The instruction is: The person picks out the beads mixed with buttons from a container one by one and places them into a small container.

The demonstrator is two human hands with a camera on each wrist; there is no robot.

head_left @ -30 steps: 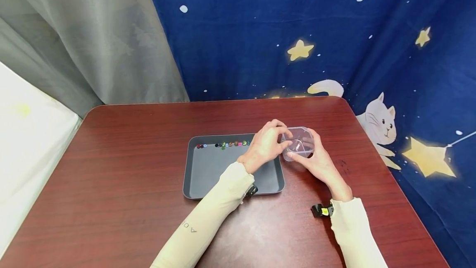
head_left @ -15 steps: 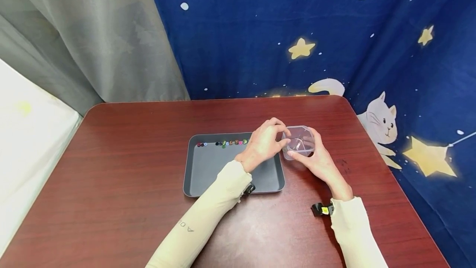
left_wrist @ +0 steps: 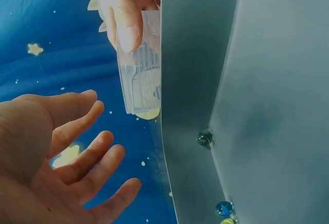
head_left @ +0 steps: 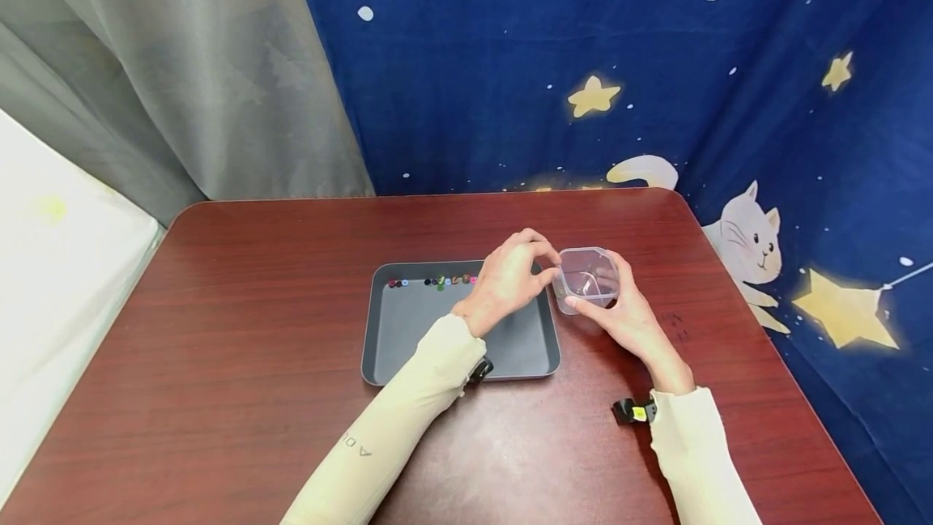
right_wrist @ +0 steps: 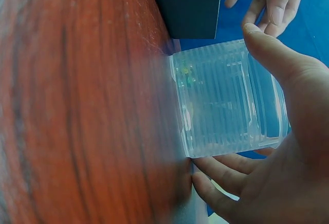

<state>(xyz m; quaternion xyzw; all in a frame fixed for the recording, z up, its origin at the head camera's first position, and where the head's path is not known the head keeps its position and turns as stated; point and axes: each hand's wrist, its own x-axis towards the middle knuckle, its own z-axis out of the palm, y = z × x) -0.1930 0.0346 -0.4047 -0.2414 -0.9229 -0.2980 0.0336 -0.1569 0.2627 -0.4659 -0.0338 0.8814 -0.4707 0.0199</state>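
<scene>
My right hand (head_left: 632, 321) holds a clear plastic container (right_wrist: 221, 106) upright on the table, thumb on the near side and fingers round the right side. A small yellow-green thing (right_wrist: 186, 72) shows blurrily through its wall near the bottom. My left hand (head_left: 504, 278) hovers over the right part of a grey tray (head_left: 423, 335), fingertips close to the container's left rim. Its fingers are loosely bent with nothing between them in the left wrist view. Several small glass marbles line the tray's far side, among them a dark green marble (left_wrist: 205, 137) and a blue marble (left_wrist: 224, 208).
The tray stands on a reddish-brown wooden table (head_left: 255, 306), left of the container. A blue star-patterned curtain (head_left: 474, 63) and a grey curtain (head_left: 182, 63) hang behind the table. Each sleeve carries a black wrist camera (head_left: 632, 411).
My left hand has drawn back leftward from over the container's opening to above the tray. The right hand keeps its hold on the container, which stays in place.
</scene>
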